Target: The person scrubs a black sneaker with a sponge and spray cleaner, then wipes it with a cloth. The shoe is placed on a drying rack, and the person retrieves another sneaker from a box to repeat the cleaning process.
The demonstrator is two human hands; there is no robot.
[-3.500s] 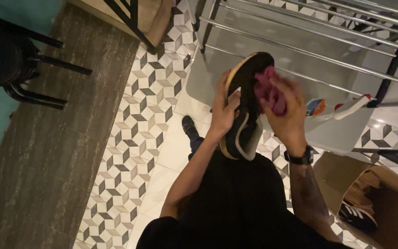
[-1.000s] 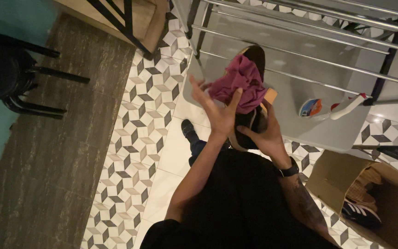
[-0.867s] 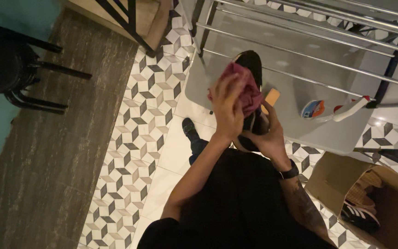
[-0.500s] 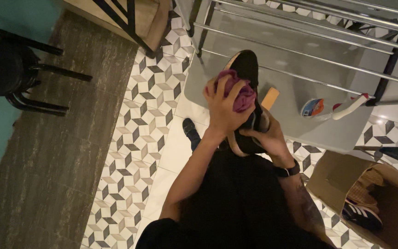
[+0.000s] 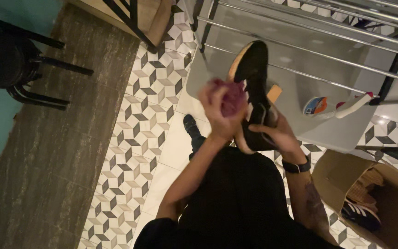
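Observation:
My right hand (image 5: 272, 131) grips a black sneaker (image 5: 253, 78) with a tan sole by its heel end, toe pointing up and away from me. A bunched magenta cloth (image 5: 230, 96) is closed in my left hand (image 5: 217, 113), which presses it against the left side of the shoe. A black watch sits on my right wrist. Both hands are raised in front of my chest over a grey low table (image 5: 300, 74).
A spray bottle (image 5: 335, 107) lies on the grey table, under a rack of chrome rails (image 5: 318, 39). An open cardboard box (image 5: 383, 203) at lower right holds other shoes. A black stool (image 5: 5, 60) stands at far left on patterned floor tiles.
The cloth passed from my right hand to my left, and the shoe from my left to my right. In the last second my left hand closed on the cloth and slid down the shoe's side.

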